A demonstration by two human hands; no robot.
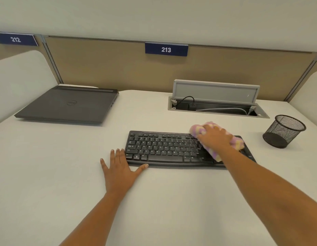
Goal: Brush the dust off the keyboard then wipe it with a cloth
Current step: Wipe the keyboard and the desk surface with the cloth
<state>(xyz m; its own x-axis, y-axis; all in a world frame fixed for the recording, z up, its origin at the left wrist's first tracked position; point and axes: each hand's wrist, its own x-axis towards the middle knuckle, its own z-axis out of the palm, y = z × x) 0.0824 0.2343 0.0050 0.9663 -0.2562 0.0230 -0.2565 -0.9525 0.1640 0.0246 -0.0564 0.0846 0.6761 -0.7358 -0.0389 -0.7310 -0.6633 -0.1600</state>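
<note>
A black keyboard (163,148) lies on the white desk (65,157), right of centre. A fluffy pink, purple and yellow cloth (237,141) covers the keyboard's right part. My right hand (214,137) lies on top of the cloth and holds it against the keys, fingers curled over its far edge. My left hand (119,167) rests flat on the desk with fingers spread, its fingertips and thumb touching the keyboard's left front corner. No brush is in view.
A closed dark laptop (68,105) lies at the back left. An open cable hatch (216,103) with cords sits behind the keyboard. A black mesh pen cup (283,132) stands at the right. A beige partition (118,68) closes the back.
</note>
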